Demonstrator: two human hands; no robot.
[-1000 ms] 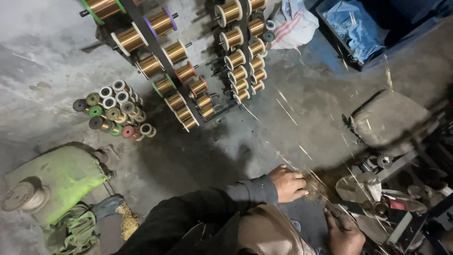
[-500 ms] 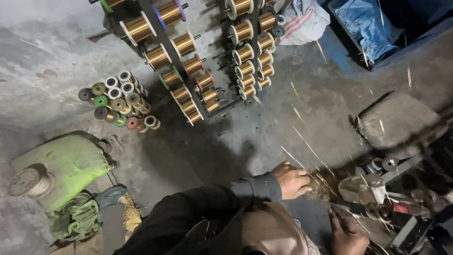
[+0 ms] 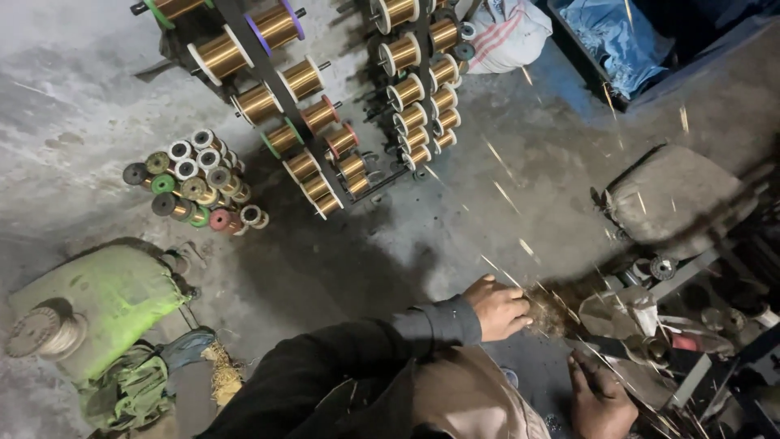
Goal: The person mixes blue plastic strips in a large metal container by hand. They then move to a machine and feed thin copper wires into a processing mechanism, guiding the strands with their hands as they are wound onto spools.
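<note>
My left hand (image 3: pixel 500 307), in a dark sleeve, is closed around a tangled bunch of thin copper wire (image 3: pixel 556 313) at the lower middle of the head view. Many fine wire strands (image 3: pixel 508 195) run from that bunch up across the floor toward the spool racks. My right hand (image 3: pixel 601 402) sits low at the bottom edge, fingers curled on wire strands beside a metal winding machine (image 3: pixel 691 341). What exactly the right fingers pinch is hard to make out.
Two dark racks of copper wire spools (image 3: pixel 309 122) stand at the top. A cluster of loose coloured spools (image 3: pixel 195 183) sits left of them. A green-covered machine (image 3: pixel 97 301) is at lower left, a grey cushion (image 3: pixel 678 199) at right, and sacks (image 3: pixel 508 32) at top.
The view has shifted slightly, so the racks and floor sit lower and further right in frame. My left hand stays on the wire bunch; the right hand has barely moved.
</note>
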